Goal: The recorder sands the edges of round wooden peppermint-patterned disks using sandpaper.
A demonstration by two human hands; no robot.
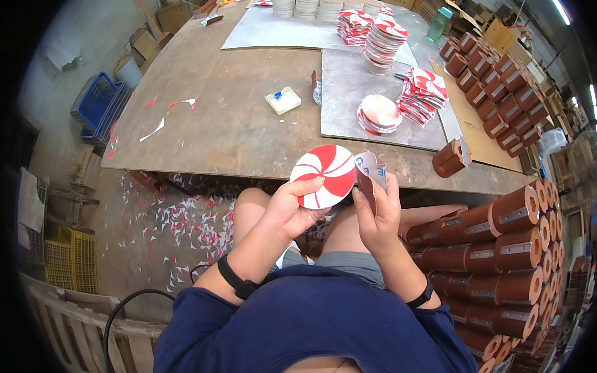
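Over the table's near edge, my left hand [289, 210] grips a round disc [331, 175] with a red and white swirl face, thumb on top and the other fingers mostly hidden beneath. Just right of the disc's rim, my right hand [380, 216] pinches a folded piece of sandpaper [371, 169], brown on one side with a pale printed backing. Beyond my hands, a short pile of discs [379, 111] with a pale top lies on a grey metal sheet [345, 122]. Beside it leans a stack of red and white swirl sheets [423, 95].
Taller disc stacks [380, 47] stand farther back, near a green bottle [439, 24]. A small white tray [283, 101] sits mid-table. Brown cylindrical blocks [499, 87] are piled at right, with more [492, 258] beside my right arm. Red and white scraps [175, 224] litter the floor.
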